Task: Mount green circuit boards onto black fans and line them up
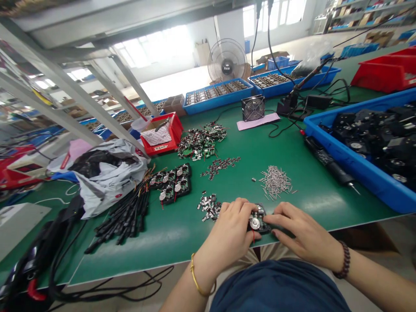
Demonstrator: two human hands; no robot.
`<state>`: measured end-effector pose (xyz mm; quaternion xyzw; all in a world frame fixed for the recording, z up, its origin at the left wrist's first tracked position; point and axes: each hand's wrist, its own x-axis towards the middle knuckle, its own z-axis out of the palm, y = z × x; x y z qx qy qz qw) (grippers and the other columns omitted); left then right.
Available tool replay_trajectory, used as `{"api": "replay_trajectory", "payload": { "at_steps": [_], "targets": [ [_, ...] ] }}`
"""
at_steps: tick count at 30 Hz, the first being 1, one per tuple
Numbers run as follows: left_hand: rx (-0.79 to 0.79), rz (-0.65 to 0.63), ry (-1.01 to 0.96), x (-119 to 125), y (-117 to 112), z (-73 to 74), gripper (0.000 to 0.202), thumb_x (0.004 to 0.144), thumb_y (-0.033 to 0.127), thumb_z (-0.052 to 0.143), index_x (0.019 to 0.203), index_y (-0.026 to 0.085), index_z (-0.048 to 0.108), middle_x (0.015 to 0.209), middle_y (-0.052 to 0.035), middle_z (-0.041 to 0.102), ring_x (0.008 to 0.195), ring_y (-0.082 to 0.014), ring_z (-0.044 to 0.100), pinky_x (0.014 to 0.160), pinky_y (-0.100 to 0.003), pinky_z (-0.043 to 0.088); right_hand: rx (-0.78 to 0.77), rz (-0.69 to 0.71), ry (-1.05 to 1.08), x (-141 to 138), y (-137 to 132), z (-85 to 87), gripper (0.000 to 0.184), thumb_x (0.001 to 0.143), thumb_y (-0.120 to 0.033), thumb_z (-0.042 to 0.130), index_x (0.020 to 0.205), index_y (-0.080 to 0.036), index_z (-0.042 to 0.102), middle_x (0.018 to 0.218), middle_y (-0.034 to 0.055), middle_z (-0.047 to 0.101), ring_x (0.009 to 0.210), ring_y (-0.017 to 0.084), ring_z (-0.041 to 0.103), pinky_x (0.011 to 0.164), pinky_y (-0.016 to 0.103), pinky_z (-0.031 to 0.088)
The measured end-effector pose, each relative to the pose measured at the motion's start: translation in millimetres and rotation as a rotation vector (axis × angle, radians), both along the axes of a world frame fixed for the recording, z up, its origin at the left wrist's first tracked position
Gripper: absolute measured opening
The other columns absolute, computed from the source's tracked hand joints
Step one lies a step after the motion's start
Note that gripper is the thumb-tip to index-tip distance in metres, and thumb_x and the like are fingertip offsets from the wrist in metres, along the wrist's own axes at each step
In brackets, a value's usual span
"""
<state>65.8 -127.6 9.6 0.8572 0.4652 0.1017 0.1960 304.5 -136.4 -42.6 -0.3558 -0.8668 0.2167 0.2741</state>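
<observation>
A small black housing with a circuit board and a round silver motor [255, 223] lies at the table's front edge. My left hand [232, 223] is closed around its left side, fingers on top and thumb near a red wire. At its right edge, the index finger and thumb of my right hand [300, 232] grip the same housing. Small metal clips [209, 207] are heaped beside my left hand. Beyond my right hand lies a pile of silver screws or pins [275, 182]. Several similar housings [173, 182] stand together to the left.
An electric screwdriver [331, 162] lies along a blue bin [360, 158] of black parts. Small dark parts [221, 167] and heaped circuit boards [203, 141] lie mid-table. A red bin [177, 128], black cables [126, 221], a small fan [253, 108] and a soldering iron [308, 78] stand around.
</observation>
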Motion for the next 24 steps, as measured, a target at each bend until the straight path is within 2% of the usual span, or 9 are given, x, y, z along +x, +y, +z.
{"api": "replay_trajectory", "payload": {
  "at_steps": [6,10,17,21,24],
  "targets": [
    [0.017,0.015,-0.061,-2.3,-3.7,-6.3,0.057,0.082,0.015,0.083,0.128,0.024,0.051,0.132,-0.0068,0.059,0.122,-0.0275,0.055,0.101,-0.044,0.041,-0.055,-0.007,-0.028,-2.6,-0.4,1.0,0.024,0.103,-0.016,0.051,0.125,-0.023,0.058,0.108,0.0089,0.054,0.096,0.028,0.054,0.080,0.048,0.052],
    [0.033,0.044,-0.079,-3.0,-8.2,-10.4,0.056,0.083,0.013,0.082,0.128,0.025,0.052,0.134,-0.0075,0.058,0.123,-0.0286,0.055,0.104,-0.047,0.040,-0.055,0.002,-0.033,-3.1,-0.2,1.5,0.026,0.104,-0.016,0.050,0.127,-0.023,0.058,0.104,0.0078,0.054,0.093,0.026,0.054,0.079,0.045,0.051],
    [-0.001,0.063,-0.097,-4.9,-8.8,-12.2,0.059,0.084,0.009,0.078,0.132,0.028,0.051,0.137,-0.0072,0.057,0.128,-0.0297,0.054,0.109,-0.049,0.039,-0.106,-0.014,0.019,0.8,-0.1,1.1,0.029,0.103,-0.018,0.051,0.129,-0.026,0.060,0.104,0.0069,0.056,0.093,0.024,0.056,0.080,0.040,0.052],
    [-0.015,0.051,-0.089,-6.8,-7.6,-11.0,0.059,0.084,0.008,0.075,0.134,0.028,0.049,0.138,-0.0083,0.056,0.128,-0.0303,0.054,0.108,-0.049,0.041,-0.153,-0.007,0.080,2.3,0.2,1.5,0.031,0.101,-0.020,0.052,0.131,-0.026,0.058,0.110,0.0073,0.057,0.094,0.022,0.059,0.081,0.037,0.054],
    [-0.015,0.029,-0.085,-6.0,-6.3,-10.7,0.059,0.084,0.010,0.076,0.133,0.027,0.049,0.138,-0.0088,0.056,0.128,-0.0304,0.054,0.106,-0.048,0.042,-0.172,-0.011,0.077,1.0,2.4,2.5,0.028,0.101,-0.017,0.050,0.126,-0.026,0.059,0.105,0.0066,0.057,0.092,0.022,0.059,0.079,0.037,0.054]
  ]
}}
